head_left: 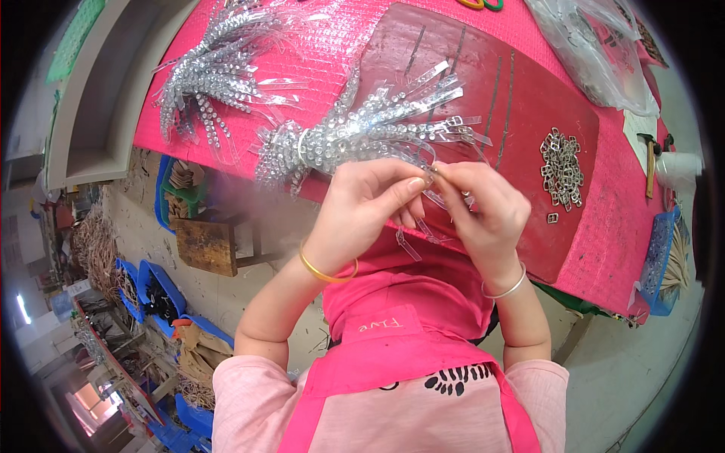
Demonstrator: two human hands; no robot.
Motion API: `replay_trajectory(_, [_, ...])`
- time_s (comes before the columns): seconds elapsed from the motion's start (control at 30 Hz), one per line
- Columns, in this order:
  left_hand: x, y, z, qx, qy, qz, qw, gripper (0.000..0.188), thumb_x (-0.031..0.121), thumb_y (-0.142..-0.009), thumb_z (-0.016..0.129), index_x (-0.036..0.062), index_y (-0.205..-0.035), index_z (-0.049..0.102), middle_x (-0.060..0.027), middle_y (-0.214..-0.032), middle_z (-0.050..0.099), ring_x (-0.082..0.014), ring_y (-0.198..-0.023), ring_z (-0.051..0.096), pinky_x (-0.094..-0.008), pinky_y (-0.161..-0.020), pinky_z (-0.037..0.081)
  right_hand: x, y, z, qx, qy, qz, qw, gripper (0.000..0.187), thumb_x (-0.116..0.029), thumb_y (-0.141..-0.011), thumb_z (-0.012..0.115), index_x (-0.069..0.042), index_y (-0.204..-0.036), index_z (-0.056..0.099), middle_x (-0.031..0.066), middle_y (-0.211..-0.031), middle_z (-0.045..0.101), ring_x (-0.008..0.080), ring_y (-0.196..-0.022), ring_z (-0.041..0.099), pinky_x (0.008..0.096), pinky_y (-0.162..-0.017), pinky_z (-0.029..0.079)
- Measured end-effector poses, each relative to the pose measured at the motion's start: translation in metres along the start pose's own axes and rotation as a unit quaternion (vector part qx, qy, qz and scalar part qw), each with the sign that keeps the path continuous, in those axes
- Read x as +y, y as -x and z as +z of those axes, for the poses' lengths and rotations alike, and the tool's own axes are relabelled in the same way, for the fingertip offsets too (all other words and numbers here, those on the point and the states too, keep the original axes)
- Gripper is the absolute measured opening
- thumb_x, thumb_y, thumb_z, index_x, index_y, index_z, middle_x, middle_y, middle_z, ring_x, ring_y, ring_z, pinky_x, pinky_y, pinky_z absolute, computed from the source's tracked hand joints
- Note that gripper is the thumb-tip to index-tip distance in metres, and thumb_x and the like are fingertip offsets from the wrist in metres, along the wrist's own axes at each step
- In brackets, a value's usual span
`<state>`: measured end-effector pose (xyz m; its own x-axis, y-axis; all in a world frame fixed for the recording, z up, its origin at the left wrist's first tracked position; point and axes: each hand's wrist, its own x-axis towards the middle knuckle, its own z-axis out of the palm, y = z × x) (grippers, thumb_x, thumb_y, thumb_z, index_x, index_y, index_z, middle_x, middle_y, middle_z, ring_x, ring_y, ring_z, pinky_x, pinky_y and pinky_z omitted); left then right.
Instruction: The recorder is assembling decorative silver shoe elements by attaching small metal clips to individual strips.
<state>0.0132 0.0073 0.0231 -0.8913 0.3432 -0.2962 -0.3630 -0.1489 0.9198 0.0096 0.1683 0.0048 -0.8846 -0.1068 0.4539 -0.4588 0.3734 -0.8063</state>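
Fingertips nearly touching, both my hands meet at the near edge of the table. My left hand (374,193) pinches a clear plastic strap (408,246), whose end hangs below the fingers. My right hand (485,204) is closed in a pinch on the same strap at the meeting point; any small part there is hidden by the fingertips. Just beyond my hands lies a bundle of clear straps with silver rhinestones (332,140), tied with a white band; some free ends carry small buckles. A pile of small silver buckles (561,170) is to the right, one single buckle (553,218) apart from it.
A dark red mat (468,83) covers part of the pink tabletop (332,38). Another rhinestone strap bundle (204,75) lies far left. At right are a clear plastic bag (589,60), a hammer (649,166) and a blue basket (659,264). A wooden stool (205,245) stands left below.
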Motion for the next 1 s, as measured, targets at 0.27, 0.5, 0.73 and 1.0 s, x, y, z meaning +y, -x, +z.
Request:
replay_trajectory(0.27, [0.017,-0.009,0.015,0.16,-0.273,0.306,0.898,0.012,0.002,-0.078,0.057,-0.0037,-0.088,0.06,-0.0133,-0.07,0.06,-0.0247,-0.056,0.059,-0.0277,-0.053,0.046,0.004,-0.003,0.001,0.048,-0.095,0.026,0.994,0.007,-0.001,-0.075,0.062,0.002,-0.081,0.059,0.0062,-0.07,0.06,0.014,-0.061,0.058,0.0234,-0.053,0.046])
replay_trajectory(0.5, [0.013,-0.02,0.002,0.036,-0.243,0.163,0.956,0.011,0.0,-0.078,0.059,-0.0048,-0.088,0.062,-0.0067,-0.069,0.062,-0.0088,-0.059,0.059,-0.0202,-0.051,0.046,0.008,-0.011,0.001,0.02,-0.395,0.276,0.876,0.01,-0.008,-0.083,0.056,0.002,-0.085,0.058,0.0033,-0.069,0.057,0.0048,-0.051,0.044,0.0174,-0.045,0.035])
replay_trajectory(0.73, [0.013,-0.027,0.005,0.116,-0.239,0.157,0.951,0.009,0.0,-0.077,0.059,-0.0045,-0.084,0.062,-0.0072,-0.069,0.062,-0.0085,-0.056,0.058,-0.0198,-0.048,0.045,-0.005,-0.011,0.005,0.057,-0.554,0.286,0.78,0.015,-0.006,-0.082,0.056,0.004,-0.094,0.057,0.0114,-0.084,0.062,0.0174,-0.073,0.061,0.0246,-0.065,0.049])
replay_trajectory(1.0, [0.011,-0.031,0.005,0.152,-0.335,0.245,0.897,0.01,0.003,-0.07,0.063,-0.0012,-0.079,0.062,-0.0129,-0.07,0.06,-0.0238,-0.062,0.059,-0.03,-0.055,0.044,0.012,-0.007,0.012,0.046,-0.638,0.236,0.731,0.018,-0.001,-0.081,0.056,0.004,-0.098,0.057,0.0127,-0.089,0.062,0.0219,-0.08,0.062,0.0311,-0.076,0.05])
